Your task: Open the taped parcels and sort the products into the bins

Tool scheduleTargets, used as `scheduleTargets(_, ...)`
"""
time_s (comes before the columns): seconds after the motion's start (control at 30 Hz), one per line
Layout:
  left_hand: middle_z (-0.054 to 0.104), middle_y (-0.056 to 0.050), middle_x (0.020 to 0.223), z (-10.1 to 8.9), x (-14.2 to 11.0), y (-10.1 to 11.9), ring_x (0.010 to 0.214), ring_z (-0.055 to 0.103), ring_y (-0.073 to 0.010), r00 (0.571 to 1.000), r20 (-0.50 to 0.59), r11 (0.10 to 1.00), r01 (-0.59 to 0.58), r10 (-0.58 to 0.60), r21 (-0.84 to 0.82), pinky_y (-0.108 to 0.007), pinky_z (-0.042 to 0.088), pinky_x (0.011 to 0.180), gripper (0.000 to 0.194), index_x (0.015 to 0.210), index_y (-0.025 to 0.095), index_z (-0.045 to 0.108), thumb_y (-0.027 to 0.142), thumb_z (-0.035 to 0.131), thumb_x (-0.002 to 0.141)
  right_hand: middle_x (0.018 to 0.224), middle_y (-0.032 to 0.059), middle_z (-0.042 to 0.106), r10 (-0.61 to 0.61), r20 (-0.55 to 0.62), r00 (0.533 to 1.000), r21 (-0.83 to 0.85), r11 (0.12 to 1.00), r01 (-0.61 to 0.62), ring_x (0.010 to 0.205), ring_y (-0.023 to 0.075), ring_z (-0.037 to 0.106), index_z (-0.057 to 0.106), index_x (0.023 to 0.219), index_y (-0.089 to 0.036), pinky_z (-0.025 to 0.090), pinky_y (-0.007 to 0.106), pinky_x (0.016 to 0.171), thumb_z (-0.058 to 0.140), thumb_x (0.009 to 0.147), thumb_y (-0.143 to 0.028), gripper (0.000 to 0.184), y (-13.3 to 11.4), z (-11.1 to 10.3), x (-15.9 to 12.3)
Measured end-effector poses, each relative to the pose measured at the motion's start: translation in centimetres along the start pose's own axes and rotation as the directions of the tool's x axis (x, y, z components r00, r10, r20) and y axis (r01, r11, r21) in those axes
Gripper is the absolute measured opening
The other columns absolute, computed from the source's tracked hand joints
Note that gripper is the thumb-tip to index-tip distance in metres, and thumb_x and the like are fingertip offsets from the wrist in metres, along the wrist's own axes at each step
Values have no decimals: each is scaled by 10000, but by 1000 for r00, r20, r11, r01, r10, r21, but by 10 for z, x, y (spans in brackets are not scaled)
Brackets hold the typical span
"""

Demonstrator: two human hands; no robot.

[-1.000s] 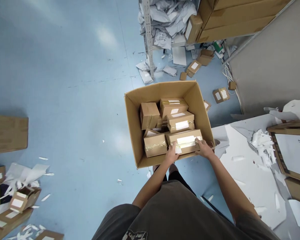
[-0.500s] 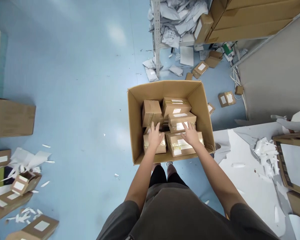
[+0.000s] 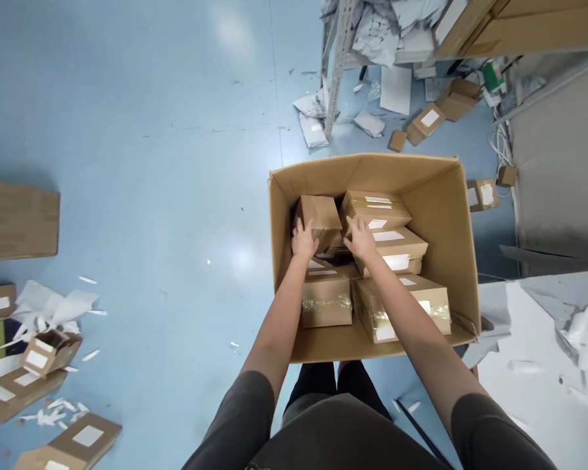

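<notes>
The floor [image 3: 127, 163] is a washed-out pale blue, the big carton [image 3: 436, 196] is plain tan, and the kraft parcels [image 3: 326, 314] inside have white labels [image 3: 396, 262] and shiny yellowish tape [image 3: 326, 302]. Sleeves [image 3: 240, 418] are dark grey, and the paper scraps [image 3: 53, 300] at lower left are white.

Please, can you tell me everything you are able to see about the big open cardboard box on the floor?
The large tan corrugated cardboard carton stands open-topped on the pale blue floor, in front of the person. It is rectangular, with plain creased walls and no printing in view. Inside lie several smaller brown cardboard parcels, some with white labels and shiny tape. The person's bare left hand and right hand reach down inside it, onto the parcels.
</notes>
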State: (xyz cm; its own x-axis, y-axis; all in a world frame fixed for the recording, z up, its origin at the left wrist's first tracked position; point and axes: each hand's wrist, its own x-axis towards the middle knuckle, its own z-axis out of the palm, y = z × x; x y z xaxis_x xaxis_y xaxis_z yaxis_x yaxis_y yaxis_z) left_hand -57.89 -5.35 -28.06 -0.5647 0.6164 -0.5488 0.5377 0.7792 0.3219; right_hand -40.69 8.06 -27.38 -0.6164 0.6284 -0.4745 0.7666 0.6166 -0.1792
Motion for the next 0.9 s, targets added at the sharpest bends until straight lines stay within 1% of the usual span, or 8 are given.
scheduleTargets(0.13,296,-106,1794,29,37,0,1514,483,-353,997,50,998,55,-54,-12,-442,541,1139,798,1655,344,456,252,772,928,1706,257,366,85,189,978,-45,996,-78,1511,410,449,204,1760,-225,453,521,1166,689,989,-319,916,-17,41,42)
scheduleTargets(0.27,328,-101,1775,56,58,-7,1470,538,-350,987,100,991,132,-129,-31,-430,529,1126,896,1694,436,371,297,801,920,1607,253,468,95,273,957,-10,995,-96,1425,393,555,197,1762,-252,506,470,1104,694,991,-316,920,-20,77,70)
scheduleTargets(0.37,441,-129,1682,69,65,-11,1364,631,-320,988,70,986,144,-138,-84,-402,543,1078,841,1689,459,365,305,765,965,1488,243,552,70,268,961,54,995,-88,1277,350,663,252,1741,-219,525,430,1072,712,980,-302,893,-13,95,85)
scheduleTargets(0.47,518,-145,1573,77,68,-10,1264,691,-298,985,14,979,172,-171,-109,-384,559,1036,712,1647,430,453,315,730,1001,1448,220,582,22,185,983,131,990,-47,1209,305,684,381,1666,-175,514,393,1084,707,972,-257,772,-6,105,93)
scheduleTargets(0.57,556,-141,1511,79,65,-10,1223,712,-288,981,-30,976,189,-194,-107,-370,561,1025,658,1608,413,515,307,738,998,1376,190,633,-29,107,994,182,983,10,1208,299,665,495,1576,-161,505,390,1096,685,985,-254,628,-5,106,93)
scheduleTargets(0.67,591,-131,1467,77,56,-14,1198,724,-287,980,-62,976,183,-191,-116,-357,567,1010,647,1595,401,541,299,747,991,1345,175,638,-47,70,996,193,981,33,1164,291,671,555,1527,-177,513,389,1076,665,1009,-281,539,-10,97,84)
scheduleTargets(0.8,606,-108,1479,65,35,-20,1164,745,-278,978,-99,975,171,-186,-141,-350,580,1005,649,1599,409,544,318,749,990,1352,170,606,-39,47,998,174,984,30,1100,272,694,598,1503,-197,518,364,1051,663,1032,-313,489,-22,75,63)
scheduleTargets(0.9,569,-98,1564,48,16,-17,1208,735,-275,976,-142,977,143,-165,-156,-355,581,1040,647,1596,400,553,315,753,987,1343,160,596,-39,13,999,161,986,37,1070,268,703,590,1527,-217,528,358,1023,647,1049,-325,494,-30,53,43)
